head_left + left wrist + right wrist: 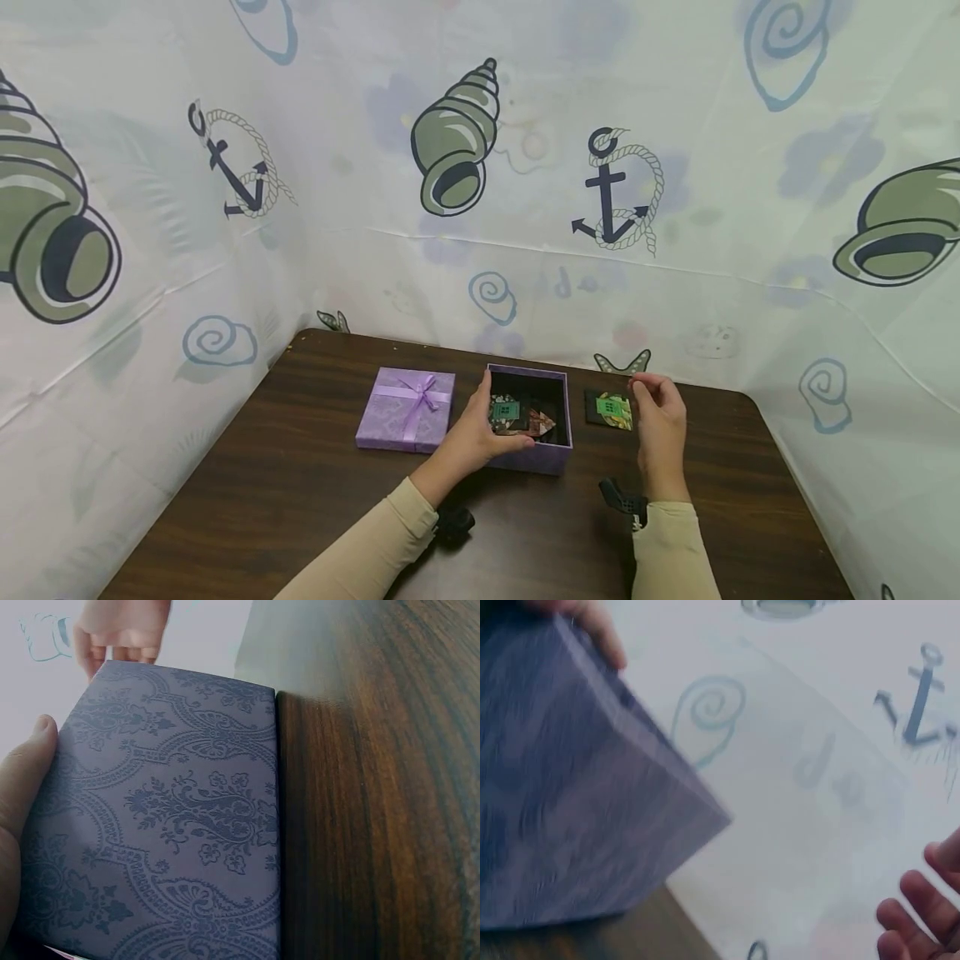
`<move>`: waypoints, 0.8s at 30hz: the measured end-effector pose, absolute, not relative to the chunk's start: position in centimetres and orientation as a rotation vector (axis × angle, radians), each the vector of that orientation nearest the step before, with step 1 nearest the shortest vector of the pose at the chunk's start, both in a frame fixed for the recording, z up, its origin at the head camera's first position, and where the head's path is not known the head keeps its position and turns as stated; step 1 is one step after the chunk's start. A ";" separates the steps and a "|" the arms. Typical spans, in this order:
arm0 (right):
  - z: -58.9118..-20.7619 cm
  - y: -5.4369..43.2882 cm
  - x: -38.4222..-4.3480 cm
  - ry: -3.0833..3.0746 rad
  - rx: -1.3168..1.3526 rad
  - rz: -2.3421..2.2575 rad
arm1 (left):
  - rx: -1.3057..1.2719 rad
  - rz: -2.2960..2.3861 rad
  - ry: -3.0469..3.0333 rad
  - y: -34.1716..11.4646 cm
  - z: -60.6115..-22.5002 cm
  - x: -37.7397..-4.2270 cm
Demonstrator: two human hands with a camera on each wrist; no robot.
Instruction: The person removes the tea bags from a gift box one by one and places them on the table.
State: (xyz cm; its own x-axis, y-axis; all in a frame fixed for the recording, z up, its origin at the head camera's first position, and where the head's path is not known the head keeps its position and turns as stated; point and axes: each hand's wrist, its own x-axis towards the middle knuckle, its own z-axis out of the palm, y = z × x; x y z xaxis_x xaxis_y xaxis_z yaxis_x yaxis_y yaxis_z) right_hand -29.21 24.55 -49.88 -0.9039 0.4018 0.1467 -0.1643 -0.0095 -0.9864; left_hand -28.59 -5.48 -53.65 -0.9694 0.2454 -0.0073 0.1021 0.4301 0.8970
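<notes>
A purple patterned box stands lidless on the table. Inside are dark printed packets, one with a green label. My left hand grips the box's near left corner, thumb along the front rim and fingers by the left side. The left wrist view shows the thumb at the box's edge. To the right of the box lies a black packet with a green label and yellow-green print. My right hand hovers at that packet's right end; in the right wrist view its loosely bent fingers hold nothing visible.
The matching purple lid with a ribbon bow lies left of the box. Dark wood-grain table lies beneath everything. A white printed cloth hangs along the back and sides. Each wrist carries a small black camera mount.
</notes>
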 end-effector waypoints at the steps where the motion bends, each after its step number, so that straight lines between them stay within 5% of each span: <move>1: -49.4 24.4 -29.0 -1.918 -0.237 1.963 | 0.312 1.578 2.538 -5.5 -53.6 -28.6; 12: -45.2 22.2 -27.0 -2.242 -0.086 1.953 | 0.317 1.578 2.540 -5.4 -53.7 -28.7; 24: -45.4 18.3 -26.2 -2.315 0.062 2.147 | 0.293 1.576 2.543 -5.4 -53.6 -28.8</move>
